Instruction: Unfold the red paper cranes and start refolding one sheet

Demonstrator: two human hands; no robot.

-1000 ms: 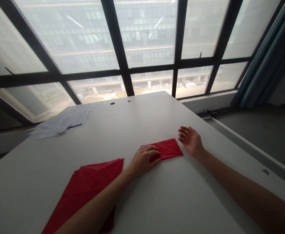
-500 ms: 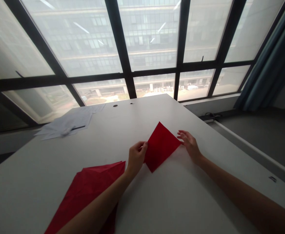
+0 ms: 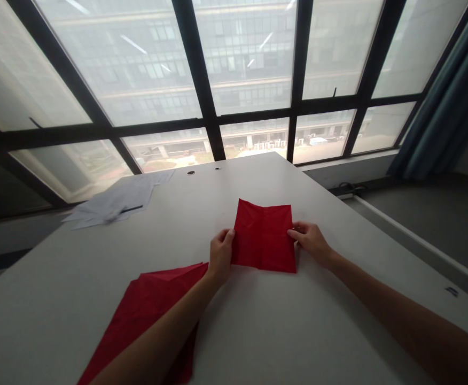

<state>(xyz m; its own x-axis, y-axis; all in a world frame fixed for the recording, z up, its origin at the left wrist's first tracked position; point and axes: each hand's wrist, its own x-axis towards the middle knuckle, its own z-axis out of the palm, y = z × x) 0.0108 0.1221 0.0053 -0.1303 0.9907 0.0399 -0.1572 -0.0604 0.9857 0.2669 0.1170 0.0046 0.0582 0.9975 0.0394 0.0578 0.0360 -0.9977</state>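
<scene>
A square of red paper (image 3: pixel 263 238) with a crease down its middle is held up over the white table. My left hand (image 3: pixel 221 254) pinches its left edge between thumb and fingers. On the opposite side, my right hand (image 3: pixel 309 240) grips the right edge, thumb in front and fingers partly hidden behind. Under and beside my left forearm lies a larger spread of red paper (image 3: pixel 154 299), wrinkled on top and partly covered by the arm.
White sheets of paper (image 3: pixel 114 200) with a dark pen (image 3: pixel 132 209) on them lie at the table's far left. The white table (image 3: pixel 242 331) ends at a window wall ahead. A small dark object (image 3: pixel 451 291) sits near the right edge. A blue curtain (image 3: pixel 434 123) hangs at right.
The red paper has turned from a diamond to an upright square and spread wider, its middle crease now showing. My right hand has closed from spread fingers onto its right edge.
</scene>
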